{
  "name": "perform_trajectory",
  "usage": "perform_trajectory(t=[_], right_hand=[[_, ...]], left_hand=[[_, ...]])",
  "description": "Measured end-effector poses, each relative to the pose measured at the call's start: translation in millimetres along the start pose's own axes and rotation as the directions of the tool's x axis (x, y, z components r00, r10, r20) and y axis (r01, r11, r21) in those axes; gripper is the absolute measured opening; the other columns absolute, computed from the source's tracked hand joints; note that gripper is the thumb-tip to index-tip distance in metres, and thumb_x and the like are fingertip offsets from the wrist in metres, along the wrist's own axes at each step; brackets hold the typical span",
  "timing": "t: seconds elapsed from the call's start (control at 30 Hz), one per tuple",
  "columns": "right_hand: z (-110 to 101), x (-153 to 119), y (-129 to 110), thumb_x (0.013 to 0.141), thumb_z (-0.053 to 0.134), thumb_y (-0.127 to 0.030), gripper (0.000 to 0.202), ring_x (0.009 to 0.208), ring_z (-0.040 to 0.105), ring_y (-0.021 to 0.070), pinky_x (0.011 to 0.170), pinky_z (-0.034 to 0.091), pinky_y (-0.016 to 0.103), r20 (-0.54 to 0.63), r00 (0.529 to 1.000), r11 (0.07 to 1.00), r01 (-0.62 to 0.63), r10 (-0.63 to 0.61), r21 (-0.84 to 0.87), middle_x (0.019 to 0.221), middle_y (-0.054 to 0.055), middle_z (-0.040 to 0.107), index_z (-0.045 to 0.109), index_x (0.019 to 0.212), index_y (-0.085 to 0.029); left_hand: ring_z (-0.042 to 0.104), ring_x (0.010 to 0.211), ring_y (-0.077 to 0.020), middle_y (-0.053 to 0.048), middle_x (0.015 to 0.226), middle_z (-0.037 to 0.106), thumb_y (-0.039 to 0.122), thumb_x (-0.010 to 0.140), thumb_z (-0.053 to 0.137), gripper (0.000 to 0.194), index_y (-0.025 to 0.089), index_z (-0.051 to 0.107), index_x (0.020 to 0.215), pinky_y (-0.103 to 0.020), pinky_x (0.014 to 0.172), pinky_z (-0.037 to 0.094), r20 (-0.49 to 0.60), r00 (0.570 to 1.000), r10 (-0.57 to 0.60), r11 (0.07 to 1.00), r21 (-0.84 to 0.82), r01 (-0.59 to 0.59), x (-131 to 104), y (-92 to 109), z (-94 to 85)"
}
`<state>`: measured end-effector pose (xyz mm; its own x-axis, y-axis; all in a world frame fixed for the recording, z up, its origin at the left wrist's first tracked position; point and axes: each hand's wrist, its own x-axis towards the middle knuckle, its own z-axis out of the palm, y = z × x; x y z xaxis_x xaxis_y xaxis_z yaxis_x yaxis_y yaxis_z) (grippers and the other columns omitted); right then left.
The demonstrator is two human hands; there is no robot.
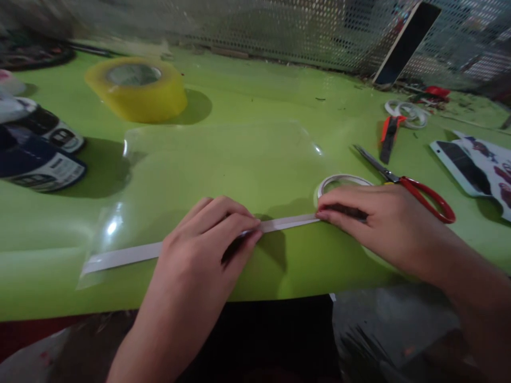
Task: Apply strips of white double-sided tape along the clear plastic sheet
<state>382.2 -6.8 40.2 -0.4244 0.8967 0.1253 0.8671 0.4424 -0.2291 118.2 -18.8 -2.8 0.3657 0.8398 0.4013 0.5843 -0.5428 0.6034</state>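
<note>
A strip of white tape (123, 256) lies along the near edge of a clear plastic sheet (223, 159). My left hand (203, 250) is closed, pinching the strip near its middle between thumb and fingers. Further right, my right hand (379, 223) pinches the same strip at its right end. A narrow white tape roll (345, 177) stands out partly from behind my right hand, which hides the rest of it. Between the two hands the strip runs straight and looks slightly folded or doubled.
A wide yellow tape roll (159, 101) sits at the back left, with dark bottles (43, 159) at the left. Red-handled scissors (427, 198), an orange-and-black cutter (389, 138), white rings (411, 114) and a printed packet (479, 165) lie right. A mesh panel (279, 32) borders the green table (255, 282).
</note>
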Motion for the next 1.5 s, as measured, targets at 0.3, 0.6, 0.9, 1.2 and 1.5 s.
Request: perform_trajectory(t=[0.3, 0.6, 0.9, 1.2, 1.5], right_hand=[[-9.3, -5.6, 22.1, 0.098, 0.058, -0.033, 0.015, 0.077, 0.068, 0.0170, 0.068, 0.046, 0.032, 0.007, 0.992, 0.991, 0.127, -0.127, 0.031, 0.087, -0.001, 0.074, 0.068, 0.089, -0.026], [-6.7, -0.8, 20.2, 0.098, 0.056, -0.035, 0.017, 0.074, 0.062, 0.0173, 0.066, 0.043, 0.032, 0.102, 0.994, 0.997, 0.024, -0.031, 0.071, 0.084, 0.001, 0.070, 0.068, 0.090, -0.026], [-14.1, 6.9, 21.1, 0.099, 0.051, -0.035, 0.024, 0.065, 0.059, 0.0166, 0.059, 0.040, 0.033, 0.146, 0.985, 0.992, 0.082, -0.096, 0.098, 0.076, 0.001, 0.066, 0.065, 0.083, -0.026], [-11.0, 8.4, 22.4, 0.098, 0.053, -0.031, 0.020, 0.058, 0.054, 0.0137, 0.054, 0.036, 0.032, 0.155, 0.982, 0.994, 0.099, -0.105, 0.050, 0.071, 0.000, 0.065, 0.064, 0.081, -0.026], [-10.2, 10.1, 23.7, 0.094, 0.058, -0.030, 0.018, 0.058, 0.053, 0.0130, 0.056, 0.035, 0.031, 0.164, 0.983, 0.995, 0.075, -0.085, 0.067, 0.069, -0.003, 0.064, 0.063, 0.077, -0.026]], left_hand=[[0.062, 0.090, -0.0124, 0.003, 0.098, 0.067, 0.019, 0.097, 0.062, 0.010, 0.027, 0.069, 0.093, -0.028, 0.075, 0.052, 0.009, 1.000, -0.014, 1.000, -0.016, 0.014, -0.4, -2.8, 0.5], [0.063, 0.087, -0.0139, 0.004, 0.100, 0.068, 0.025, 0.098, 0.061, 0.011, 0.031, 0.069, 0.094, -0.029, 0.075, 0.054, 0.005, 0.999, -0.046, 0.999, 0.013, 0.046, -4.1, -3.8, 1.3], [0.064, 0.084, -0.0155, 0.003, 0.098, 0.069, 0.026, 0.099, 0.060, 0.011, 0.032, 0.068, 0.094, -0.031, 0.074, 0.057, -0.005, 0.998, -0.070, 0.997, 0.037, 0.070, -2.1, -1.7, 3.7], [0.064, 0.086, -0.0146, 0.006, 0.102, 0.069, 0.028, 0.100, 0.058, 0.013, 0.034, 0.069, 0.096, -0.031, 0.075, 0.056, -0.003, 0.995, -0.095, 0.995, 0.036, 0.095, -3.9, -1.4, 4.7], [0.062, 0.092, -0.0148, 0.007, 0.102, 0.068, 0.028, 0.100, 0.059, 0.013, 0.036, 0.068, 0.095, -0.034, 0.073, 0.050, -0.038, 0.995, -0.095, 0.995, 0.016, 0.096, -5.1, -1.0, 6.1]])
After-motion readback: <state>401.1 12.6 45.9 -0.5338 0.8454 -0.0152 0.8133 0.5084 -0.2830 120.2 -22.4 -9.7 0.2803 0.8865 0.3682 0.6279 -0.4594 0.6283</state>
